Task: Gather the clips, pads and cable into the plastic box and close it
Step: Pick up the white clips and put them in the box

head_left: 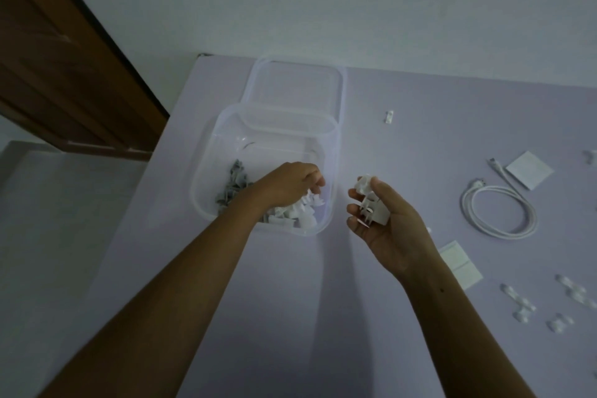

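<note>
On the pale lilac table (371, 284) the clear plastic box (206, 171) stands open, with its lid (342, 87) lying flat just behind it, partly tucked under the box's far rim. Inside the box, a heap of grey clips (234, 186) sits toward the left wall and a heap of white clips (300, 213) toward the near right corner. The left hand (287, 184) reaches over the box's near edge, fingers curled downward just above the white heap; it appears to pinch a small white piece at its fingertips, though the dim light makes that hard to confirm. The right hand (384, 220) hovers just right of the box, palm up and cupped around a cluster of white clips (371, 200). To the right, well apart from the box, the coiled white cable (499, 210) lies on the table, with one square pad (529, 170) beside its far end and two more pads (460, 263) near the right wrist. A single clip (388, 116) lies alone farther back, and a scatter of small translucent clips (546, 304) rests at the near right edge.
</note>
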Available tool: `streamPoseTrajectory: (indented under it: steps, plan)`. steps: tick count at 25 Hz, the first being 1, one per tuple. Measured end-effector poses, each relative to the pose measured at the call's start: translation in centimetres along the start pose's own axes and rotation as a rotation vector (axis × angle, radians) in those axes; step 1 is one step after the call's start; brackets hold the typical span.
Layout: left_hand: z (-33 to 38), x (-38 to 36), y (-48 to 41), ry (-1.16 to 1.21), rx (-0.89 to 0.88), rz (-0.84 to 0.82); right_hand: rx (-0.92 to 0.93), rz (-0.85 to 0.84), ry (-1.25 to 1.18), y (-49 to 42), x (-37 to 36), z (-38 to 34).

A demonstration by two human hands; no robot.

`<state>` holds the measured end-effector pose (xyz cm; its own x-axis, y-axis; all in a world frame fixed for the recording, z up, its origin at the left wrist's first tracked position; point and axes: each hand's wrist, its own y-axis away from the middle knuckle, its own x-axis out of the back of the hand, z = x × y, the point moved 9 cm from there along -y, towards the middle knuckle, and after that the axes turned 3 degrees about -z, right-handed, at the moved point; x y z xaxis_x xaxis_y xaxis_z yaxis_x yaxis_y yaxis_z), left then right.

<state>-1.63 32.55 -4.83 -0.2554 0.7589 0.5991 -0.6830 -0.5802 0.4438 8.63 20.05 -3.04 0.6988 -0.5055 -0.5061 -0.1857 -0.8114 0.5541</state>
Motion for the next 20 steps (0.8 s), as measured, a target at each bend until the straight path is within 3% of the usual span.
streamPoseTrajectory:
  steps: [6,11,13,15,18,20]
  plan:
    - [-0.9,1.3,0.0,0.218,-0.011,0.119,-0.007,-0.02,0.054,-0.1,-0.5,0.3]
    - [-1.3,2.7,0.8,0.22,-0.024,0.198,0.034,-0.124,0.232,-0.6,-3.1,-1.4]
    - [-1.5,4.0,2.0,0.228,-0.007,0.256,0.044,-0.218,0.552,-1.3,-5.7,-2.5]
    - [-1.9,6.0,4.2,0.175,-0.007,0.396,0.072,-0.329,1.021,-2.3,-8.8,-3.3]
    - [-2.3,9.1,9.3,-0.012,-0.032,0.772,0.09,-0.548,1.608,-4.1,-12.5,-2.1]
    - [-3.4,10.0,12.3,-0.122,0.011,0.965,0.026,-0.671,1.822,-5.2,-12.9,-0.1]
